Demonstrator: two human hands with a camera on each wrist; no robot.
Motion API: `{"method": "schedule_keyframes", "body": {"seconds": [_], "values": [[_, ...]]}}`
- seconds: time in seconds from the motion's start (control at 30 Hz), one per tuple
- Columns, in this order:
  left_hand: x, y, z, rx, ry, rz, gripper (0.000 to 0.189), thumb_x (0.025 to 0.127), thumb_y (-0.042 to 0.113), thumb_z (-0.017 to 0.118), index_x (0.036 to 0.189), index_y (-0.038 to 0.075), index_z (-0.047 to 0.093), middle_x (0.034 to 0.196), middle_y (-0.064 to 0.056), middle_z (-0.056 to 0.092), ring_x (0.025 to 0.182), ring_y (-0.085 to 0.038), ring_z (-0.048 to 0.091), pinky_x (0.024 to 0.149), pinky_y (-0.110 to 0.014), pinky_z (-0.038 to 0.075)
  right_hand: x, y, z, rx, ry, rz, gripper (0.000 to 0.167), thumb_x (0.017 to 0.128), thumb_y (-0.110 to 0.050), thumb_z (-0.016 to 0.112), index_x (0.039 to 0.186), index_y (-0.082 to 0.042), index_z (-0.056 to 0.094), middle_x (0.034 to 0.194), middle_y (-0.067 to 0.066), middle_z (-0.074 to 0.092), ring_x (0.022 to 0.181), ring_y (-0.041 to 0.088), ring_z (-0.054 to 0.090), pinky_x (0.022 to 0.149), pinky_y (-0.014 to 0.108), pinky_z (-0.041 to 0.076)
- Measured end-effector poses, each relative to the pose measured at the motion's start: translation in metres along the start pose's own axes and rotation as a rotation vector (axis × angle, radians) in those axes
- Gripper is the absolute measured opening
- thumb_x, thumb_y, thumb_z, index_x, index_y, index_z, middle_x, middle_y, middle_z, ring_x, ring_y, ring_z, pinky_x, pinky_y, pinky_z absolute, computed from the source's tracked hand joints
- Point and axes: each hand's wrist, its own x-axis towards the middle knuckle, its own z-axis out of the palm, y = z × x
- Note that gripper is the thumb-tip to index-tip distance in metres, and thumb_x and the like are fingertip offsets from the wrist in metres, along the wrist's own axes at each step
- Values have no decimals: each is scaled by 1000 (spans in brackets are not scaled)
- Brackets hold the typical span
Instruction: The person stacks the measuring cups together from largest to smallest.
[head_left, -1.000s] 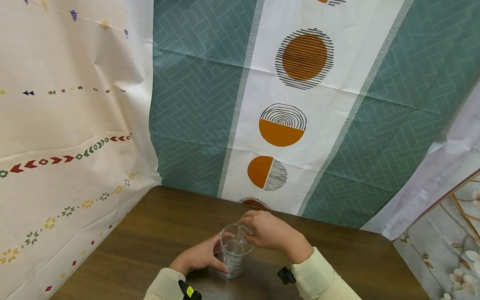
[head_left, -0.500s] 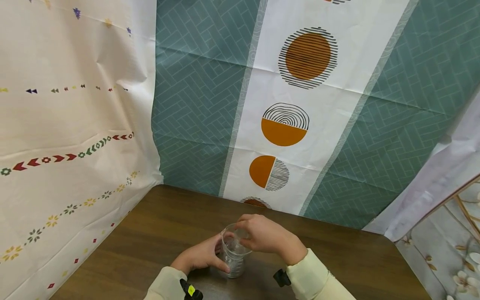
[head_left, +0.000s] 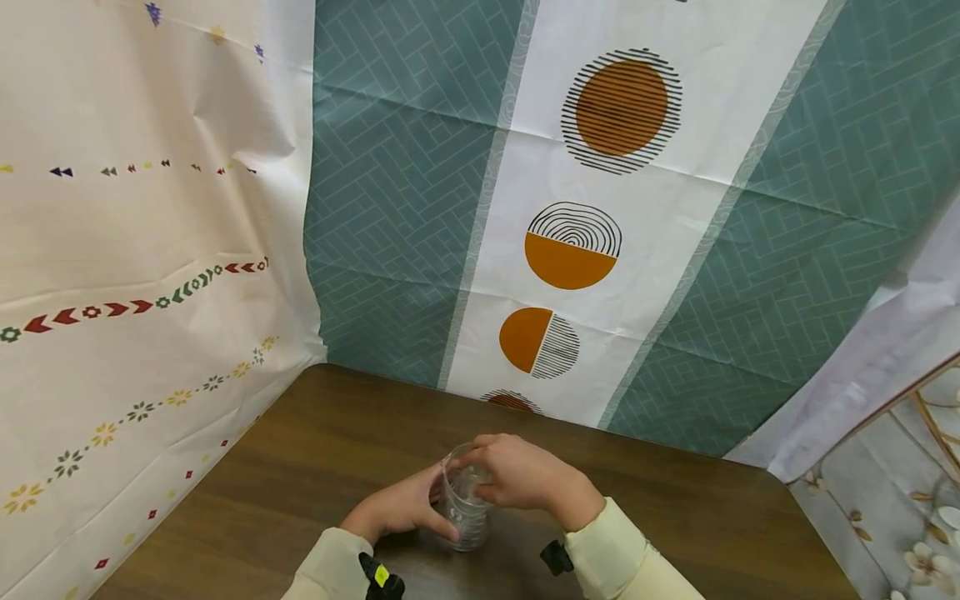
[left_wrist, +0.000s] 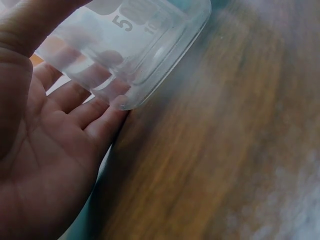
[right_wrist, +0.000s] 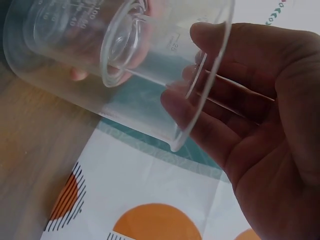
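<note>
A large clear beaker (head_left: 471, 532) with printed graduations stands on the wooden table. My left hand (head_left: 401, 507) grips it low down, thumb on the near side and fingers behind; the left wrist view shows its base just by the fingertips. From above, my right hand (head_left: 525, 475) reaches into the mouth. In the right wrist view, its thumb and fingers pinch a small clear beaker (right_wrist: 167, 55) just inside the large rim. Deeper within the large beaker sits another clear beaker, whose rim (right_wrist: 106, 65) surrounds the small one's lower end.
The brown wooden table (head_left: 300, 467) spreads around the hands. Behind it hangs a green and white patterned cloth (head_left: 405, 208), with a cream patterned cloth (head_left: 165, 250) at the left. A floral panel (head_left: 885, 500) lies along the right side.
My right hand has moved down and slightly left, lowering the small beaker into the large one. The left hand keeps its hold on the large beaker.
</note>
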Motion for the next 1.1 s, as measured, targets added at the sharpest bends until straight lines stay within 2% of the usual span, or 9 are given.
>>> {"method": "schedule_keyframes", "body": {"seconds": [0.4, 0.7, 0.93, 1.1], "values": [[0, 0, -2, 35, 19, -22, 107, 76, 26, 83, 155, 9, 13, 160, -13, 20, 145, -34, 28, 114, -52, 29, 4, 2, 7, -1, -34, 9, 35, 87, -21, 71, 122, -17, 68, 121, -5, 64, 108, 10, 62, 90, 24, 51], [0, 0, -1, 4, 1, -24, 107, 77, 24, 83, 156, 12, 11, 161, -11, 18, 147, -33, 24, 115, -51, 27, 7, 2, 9, 7, -59, 2, 33, 86, -19, 73, 119, -19, 69, 123, -6, 64, 111, 10, 61, 94, 25, 50], [0, 0, -1, -2, 6, -30, 108, 77, 23, 83, 156, 12, 10, 162, -11, 17, 147, -34, 24, 115, -51, 27, 10, 3, 11, 4, -70, -3, 31, 85, -18, 74, 115, -19, 71, 120, -6, 66, 109, 8, 62, 91, 23, 51], [-1, 1, 0, -13, 2, -30, 105, 78, 21, 82, 155, 14, 12, 161, -11, 21, 146, -34, 26, 115, -51, 28, 12, 3, 13, -5, -81, 0, 30, 83, -17, 75, 113, -19, 72, 117, -7, 67, 108, 8, 62, 91, 22, 51]]}}
